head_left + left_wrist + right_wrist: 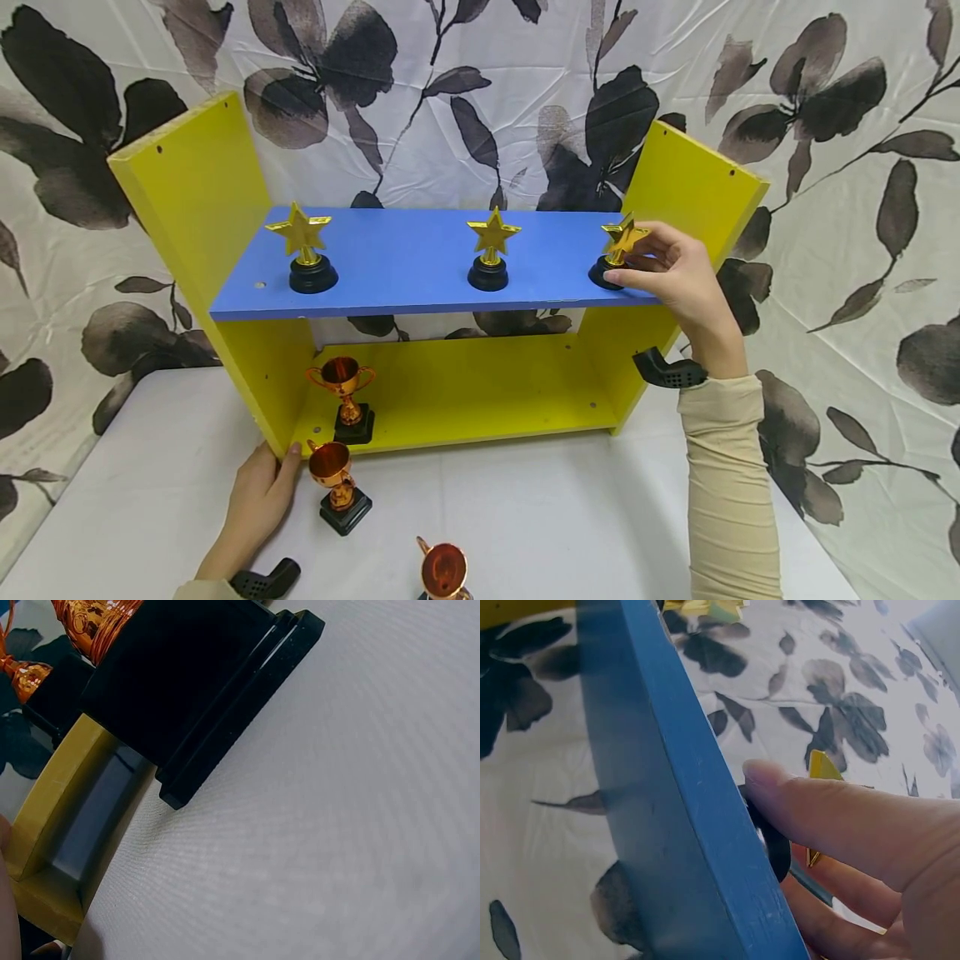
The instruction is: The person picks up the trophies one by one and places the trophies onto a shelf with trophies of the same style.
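Topple risks, front to back.
Left hand [258, 492] touches yellow unit [480, 392], grip unclear; a slip could knock the copper cup [342, 496] beside it. Right hand [678, 262] pinches star trophy [619, 241], blue shelf's [397, 258] right end; off-balance release could tip it.

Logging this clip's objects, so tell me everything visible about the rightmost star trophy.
The rightmost star trophy has a shiny gold star and stem, perhaps plastic, on a round black base. It looks near-upright toward the right end of the blue shelf, close to the front edge. The right grip holds it, thumb at the base; whether it sits flat is unclear.
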Tool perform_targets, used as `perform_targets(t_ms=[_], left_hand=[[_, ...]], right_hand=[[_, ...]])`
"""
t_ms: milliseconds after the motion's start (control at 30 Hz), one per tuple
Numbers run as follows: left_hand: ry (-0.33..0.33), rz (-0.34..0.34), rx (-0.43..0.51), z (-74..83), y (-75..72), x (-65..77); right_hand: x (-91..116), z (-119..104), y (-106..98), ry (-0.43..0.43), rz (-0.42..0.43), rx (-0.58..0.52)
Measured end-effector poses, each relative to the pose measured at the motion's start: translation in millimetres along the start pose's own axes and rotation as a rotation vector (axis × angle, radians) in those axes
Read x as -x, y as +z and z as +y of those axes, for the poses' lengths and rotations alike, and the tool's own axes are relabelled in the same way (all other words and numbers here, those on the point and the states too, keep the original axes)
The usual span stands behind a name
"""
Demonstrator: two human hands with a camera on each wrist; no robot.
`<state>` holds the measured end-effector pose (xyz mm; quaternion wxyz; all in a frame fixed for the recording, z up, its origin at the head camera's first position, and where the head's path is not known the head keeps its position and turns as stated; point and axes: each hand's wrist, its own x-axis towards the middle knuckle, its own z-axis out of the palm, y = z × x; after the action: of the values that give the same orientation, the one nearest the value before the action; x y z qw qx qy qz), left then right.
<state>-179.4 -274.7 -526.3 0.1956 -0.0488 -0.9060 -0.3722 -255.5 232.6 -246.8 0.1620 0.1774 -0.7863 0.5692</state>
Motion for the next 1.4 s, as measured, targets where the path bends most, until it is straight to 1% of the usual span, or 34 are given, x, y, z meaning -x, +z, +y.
perform_targets(t_ms=[133,267,600,833,1400], left_hand=[[-0.001,-0.002,-0.003,0.2,-0.5,-0.2],[0.002,0.002,-0.005,0.6,-0.5,0.0],[0.001,0.007,-0.01,-0.9,0.6,-0.8],[0.014,0.015,-0.009,-2.5,0.6,0.0],[0.01,0.018,-0.008,-3.7,1.1,0.3]], right_hand=[[0.8,-0.4,-0.1,0.033,0.004,0.095],[1.8,-1.5,-0.1,0.061,0.003,0.135],[1.2,-3.0,0.2,0.066,-0.001,0.129],[1.3,-2.9,0.4,0.063,-0.001,0.122],[1.4,-2.5,1.2,0.066,0.007,0.129]])
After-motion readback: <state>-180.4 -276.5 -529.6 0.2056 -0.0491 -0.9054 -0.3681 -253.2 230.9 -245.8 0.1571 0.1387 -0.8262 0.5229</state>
